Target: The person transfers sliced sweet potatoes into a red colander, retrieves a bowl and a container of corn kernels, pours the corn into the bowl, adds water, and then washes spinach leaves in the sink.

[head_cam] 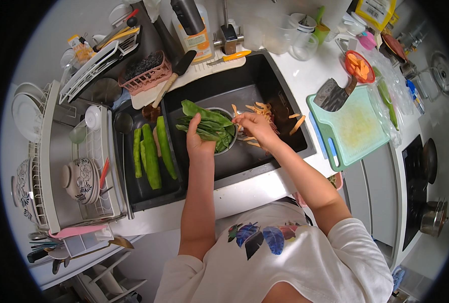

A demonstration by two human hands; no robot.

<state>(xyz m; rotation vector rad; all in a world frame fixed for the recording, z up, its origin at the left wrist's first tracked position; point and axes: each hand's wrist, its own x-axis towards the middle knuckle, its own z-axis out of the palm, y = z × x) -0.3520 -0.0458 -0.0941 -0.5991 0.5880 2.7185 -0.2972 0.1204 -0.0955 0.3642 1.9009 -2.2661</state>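
My left hand [201, 142] grips a bunch of flat green bean pods [209, 117] over a round metal bowl [235, 143]. The bowl stands in the black sink [243, 92] and holds more green pieces. At the pods' right end, my right hand [258, 128] has its thumb and fingers pinched together on a pod's tip; the fingers partly hide the contact. Orange and reddish peelings [262, 110] lie around the drain, just beyond the right hand. Several peeled, long green gourd pieces [151, 159] rest in the narrower left basin.
A cleaver [332, 94] lies across the green cutting board [360, 125] on the right. Behind it sits a red basket of sliced carrot [360, 68]. A yellow-handled knife [234, 57] rests behind the sink. A ladle [124, 128] and a dish rack [99, 166] flank the left basin.
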